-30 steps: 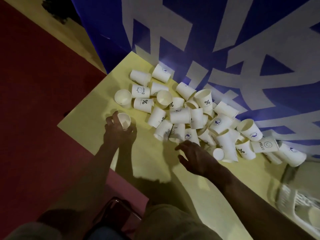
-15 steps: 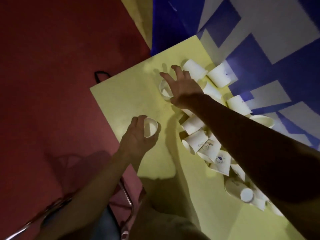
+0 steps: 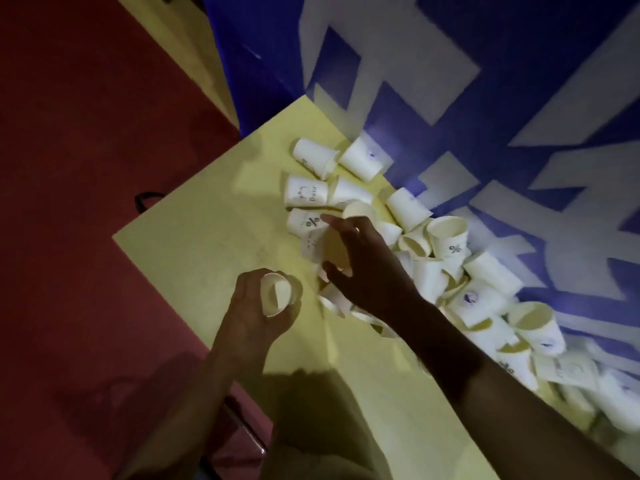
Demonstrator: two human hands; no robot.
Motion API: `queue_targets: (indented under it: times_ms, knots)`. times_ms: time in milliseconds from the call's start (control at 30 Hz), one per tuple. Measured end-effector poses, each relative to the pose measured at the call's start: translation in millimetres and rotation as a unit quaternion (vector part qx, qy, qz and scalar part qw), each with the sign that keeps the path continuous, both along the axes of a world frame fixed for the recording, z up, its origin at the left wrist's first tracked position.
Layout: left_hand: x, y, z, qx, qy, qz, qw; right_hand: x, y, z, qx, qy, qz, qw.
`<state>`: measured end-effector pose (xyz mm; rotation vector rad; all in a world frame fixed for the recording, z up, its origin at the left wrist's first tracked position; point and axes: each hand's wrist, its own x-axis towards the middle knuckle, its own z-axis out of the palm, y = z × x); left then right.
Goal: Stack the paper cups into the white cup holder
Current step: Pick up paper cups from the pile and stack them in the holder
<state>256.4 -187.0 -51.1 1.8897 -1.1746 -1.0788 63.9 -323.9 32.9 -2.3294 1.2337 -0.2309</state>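
Left hand [image 3: 258, 308] has its fingers wrapped around a paper cup [image 3: 276, 294], mouth up, over the yellow bench [image 3: 207, 230]; right hand [image 3: 367, 268], fingers curled on a tilted cup [image 3: 317, 245] at the near edge of the scattered pile [image 3: 450, 271] along the blue-and-white wall [image 3: 450, 98]

Matt white paper cups [image 3: 408, 209] on a smooth, matt yellow tabletop [image 3: 207, 230].

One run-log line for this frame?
left hand: holds paper cup | right hand: grasping cup from pile | holder: unseen
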Motion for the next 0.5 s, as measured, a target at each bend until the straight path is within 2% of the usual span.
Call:
queue_targets:
  times_ms: [100, 167, 300, 500]
  knots:
    - [-20, -18, 23, -0.033, -0.029, -0.086, 0.995, -83, 48, 14, 0.031, -0.068, -0.107, 0.991]
    - [-38, -25, 37, -0.048, -0.046, -0.144, 0.987, -138, 86, 20, 0.002, -0.062, -0.168, 0.984]
    - [-87, -23, 56, -0.014, -0.061, -0.247, 0.967, -230, 172, 32, -0.015, -0.037, -0.286, 0.957]
    - [-197, 18, 76, -0.028, -0.071, -0.38, 0.922, -320, 296, 36, -0.005, -0.051, -0.472, 0.88]
